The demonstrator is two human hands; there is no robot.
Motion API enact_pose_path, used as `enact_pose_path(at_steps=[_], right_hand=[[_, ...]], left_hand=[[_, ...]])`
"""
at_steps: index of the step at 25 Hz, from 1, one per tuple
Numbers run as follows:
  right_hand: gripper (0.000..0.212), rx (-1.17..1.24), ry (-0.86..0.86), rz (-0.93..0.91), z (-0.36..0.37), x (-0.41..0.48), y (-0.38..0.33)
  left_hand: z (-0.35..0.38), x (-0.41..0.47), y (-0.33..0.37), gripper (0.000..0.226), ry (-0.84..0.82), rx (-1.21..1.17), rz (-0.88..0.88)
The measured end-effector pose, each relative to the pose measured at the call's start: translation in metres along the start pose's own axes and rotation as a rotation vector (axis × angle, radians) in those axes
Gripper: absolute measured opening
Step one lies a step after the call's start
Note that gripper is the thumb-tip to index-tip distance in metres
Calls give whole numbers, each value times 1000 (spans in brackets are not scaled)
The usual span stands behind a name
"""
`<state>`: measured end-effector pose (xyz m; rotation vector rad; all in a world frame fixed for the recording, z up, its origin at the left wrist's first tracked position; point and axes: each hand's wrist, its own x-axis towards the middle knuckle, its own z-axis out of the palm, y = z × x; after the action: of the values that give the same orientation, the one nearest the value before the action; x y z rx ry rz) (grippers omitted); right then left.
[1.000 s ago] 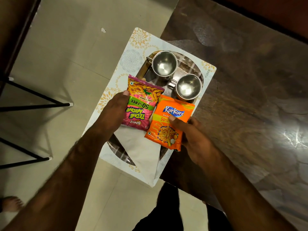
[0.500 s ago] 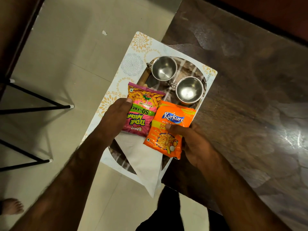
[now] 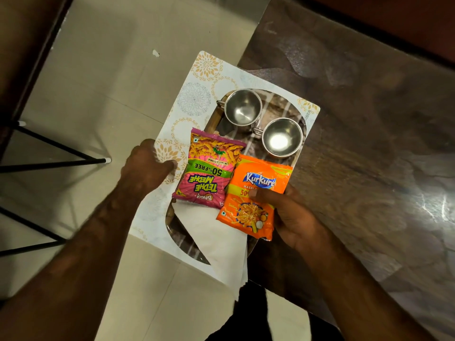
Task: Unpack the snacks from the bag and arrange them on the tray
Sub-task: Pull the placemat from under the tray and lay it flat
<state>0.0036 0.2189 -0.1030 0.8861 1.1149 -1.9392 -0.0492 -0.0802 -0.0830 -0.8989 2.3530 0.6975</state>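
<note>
A tray [image 3: 197,104] with a white floral border and a dark oval centre overhangs the table's left edge. A pink Bingo Tedhe Medhe packet [image 3: 209,173] lies on it. An orange Kurkure packet [image 3: 256,193] sits to its right, slightly overlapping it. My right hand [image 3: 293,217] is shut on the orange packet, thumb on its face and fingers underneath. My left hand [image 3: 145,166] is at the tray's left border, apart from the pink packet, thumb on the border and fingers curled out of sight below.
Two empty steel cups [image 3: 242,109] [image 3: 282,139] stand at the tray's far end. A folded white napkin [image 3: 221,239] lies at its near end, under both packets. The dark wooden table [image 3: 369,143] stretches right. Black stool legs [image 3: 49,163] stand on the tiled floor at left.
My left hand has come off the pink packet and moved left to the tray's border. The orange packet has settled lower beside the pink one, still in my right hand.
</note>
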Motion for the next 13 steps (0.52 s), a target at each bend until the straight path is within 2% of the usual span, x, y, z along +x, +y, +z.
enact_pose_path(at_steps=[2,4,7,10,13], right_hand=[[53,6,-2,-16,-3,0,-1],[54,18,-4,-17,-6,0,0],[53,35,9,-10,-13,0,2],[50,44,7,-10,-21,-1,1],[61,74,19,9,-25,-3,0]], left_hand=[[-1,-8,2,45,100,14,94],[-7,-23,6,37,120,25,166],[-18,-43,17,39,108,181,249],[-41,-70,32,45,244,319,316],[-89,-96,38,51,341,339,399]])
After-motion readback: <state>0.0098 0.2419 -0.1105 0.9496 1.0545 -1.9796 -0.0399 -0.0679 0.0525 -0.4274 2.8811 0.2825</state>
